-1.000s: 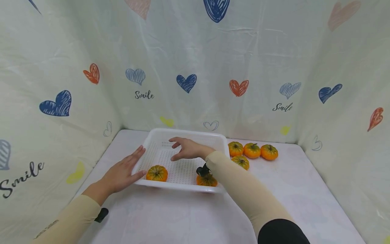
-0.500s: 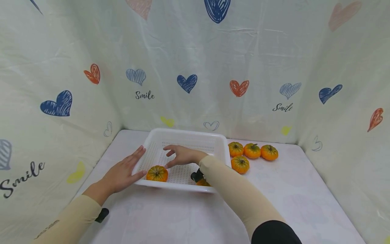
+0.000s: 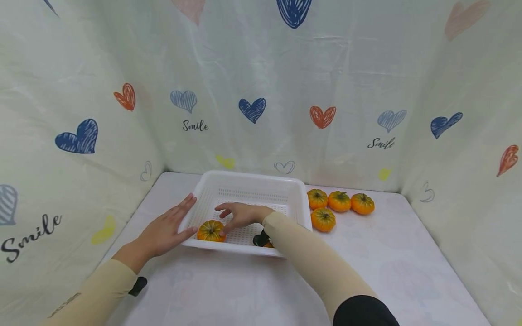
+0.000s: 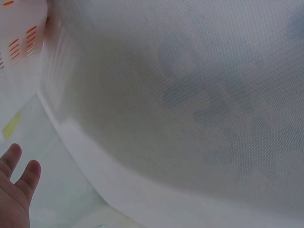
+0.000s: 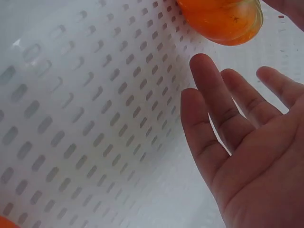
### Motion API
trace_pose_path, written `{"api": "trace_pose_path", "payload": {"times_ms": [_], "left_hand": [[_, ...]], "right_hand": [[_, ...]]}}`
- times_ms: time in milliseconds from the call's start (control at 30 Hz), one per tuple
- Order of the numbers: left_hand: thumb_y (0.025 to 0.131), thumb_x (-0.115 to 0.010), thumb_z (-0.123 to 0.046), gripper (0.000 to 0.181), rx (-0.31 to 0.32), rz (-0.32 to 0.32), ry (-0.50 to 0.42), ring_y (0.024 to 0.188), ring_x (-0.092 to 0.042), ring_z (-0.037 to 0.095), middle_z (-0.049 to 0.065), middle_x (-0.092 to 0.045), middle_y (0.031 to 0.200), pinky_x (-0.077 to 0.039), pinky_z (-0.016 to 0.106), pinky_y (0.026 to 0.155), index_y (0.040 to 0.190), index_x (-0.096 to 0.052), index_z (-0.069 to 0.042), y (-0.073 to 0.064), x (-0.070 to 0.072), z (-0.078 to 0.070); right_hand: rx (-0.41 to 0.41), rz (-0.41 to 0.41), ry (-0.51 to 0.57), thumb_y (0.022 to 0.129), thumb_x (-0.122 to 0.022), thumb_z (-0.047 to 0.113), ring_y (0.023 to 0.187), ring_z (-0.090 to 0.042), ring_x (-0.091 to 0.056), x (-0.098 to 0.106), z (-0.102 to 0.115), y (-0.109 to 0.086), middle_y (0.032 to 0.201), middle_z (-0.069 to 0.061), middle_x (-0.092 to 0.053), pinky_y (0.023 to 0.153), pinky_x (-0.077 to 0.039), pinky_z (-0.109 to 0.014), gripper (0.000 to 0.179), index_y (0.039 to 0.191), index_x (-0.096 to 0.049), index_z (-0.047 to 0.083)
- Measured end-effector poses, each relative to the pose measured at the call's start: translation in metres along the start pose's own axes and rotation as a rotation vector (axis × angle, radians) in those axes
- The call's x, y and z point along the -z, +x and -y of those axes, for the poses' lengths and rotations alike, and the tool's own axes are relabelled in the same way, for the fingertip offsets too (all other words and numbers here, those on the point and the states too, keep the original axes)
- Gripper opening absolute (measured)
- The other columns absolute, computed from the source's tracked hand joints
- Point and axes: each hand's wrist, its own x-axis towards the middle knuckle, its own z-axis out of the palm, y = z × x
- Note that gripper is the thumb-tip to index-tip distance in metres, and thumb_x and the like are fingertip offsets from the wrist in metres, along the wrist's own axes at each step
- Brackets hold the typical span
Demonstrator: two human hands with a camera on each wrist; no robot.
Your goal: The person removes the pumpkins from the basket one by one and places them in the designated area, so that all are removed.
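Note:
A white perforated plastic basket (image 3: pixel 240 248) stands tilted a little in plan on the table. My left hand (image 3: pixel 166 233) rests with straight fingers against its left rim. Inside, at the front left corner, sits a small orange and green pumpkin (image 3: pixel 210 231). My right hand (image 3: pixel 244 214) reaches into the basket beside that pumpkin, thumb at its right side; whether it touches I cannot tell. In the right wrist view the fingers (image 5: pixel 204 114) are extended and hold nothing, with the pumpkin (image 5: pixel 225 21) beyond them. A second pumpkin (image 3: pixel 268 245) in the basket is mostly hidden by my right forearm.
Several more small pumpkins (image 3: pixel 338 201) sit close together on the table right of the basket, one (image 3: pixel 323 220) nearer than the others. A white cloth covers the table (image 3: pixel 228 290). Heart-printed curtains (image 3: pixel 281 145) enclose the back and sides.
My right hand has moved down and left inside the basket, to the front left pumpkin. My left hand stays at the rim. The head view has shifted slightly.

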Motion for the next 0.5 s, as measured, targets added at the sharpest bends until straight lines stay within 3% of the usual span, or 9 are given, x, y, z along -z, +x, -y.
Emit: {"api": "trace_pose_path", "payload": {"times_ms": [267,500], "left_hand": [[0.097,-0.054,-0.054,0.084,-0.006,0.009,-0.004,0.141,-0.034,0.041,0.009,-0.015,0.166,-0.036,0.063,0.106,0.161,-0.015,-0.015,0.0007,0.0,0.0018],[0.097,-0.053,-0.055,0.084,-0.014,0.008,-0.013,0.142,-0.034,0.041,0.008,-0.013,0.166,-0.035,0.063,0.106,0.161,-0.014,-0.016,0.0014,-0.0036,0.0052]], "right_hand": [[0.021,0.08,-0.036,0.081,-0.083,0.031,0.13,-0.018,-0.047,-0.0005,0.0046,0.0016,0.141,-0.002,-0.054,0.11,-0.038,-0.044,0.083,0.152,-0.041,0.021],[0.038,0.099,-0.04,0.083,-0.083,0.026,0.13,-0.02,-0.047,-0.003,0.008,0.0031,0.141,-0.002,-0.054,0.11,-0.039,-0.042,0.079,0.151,-0.043,0.024]]}}
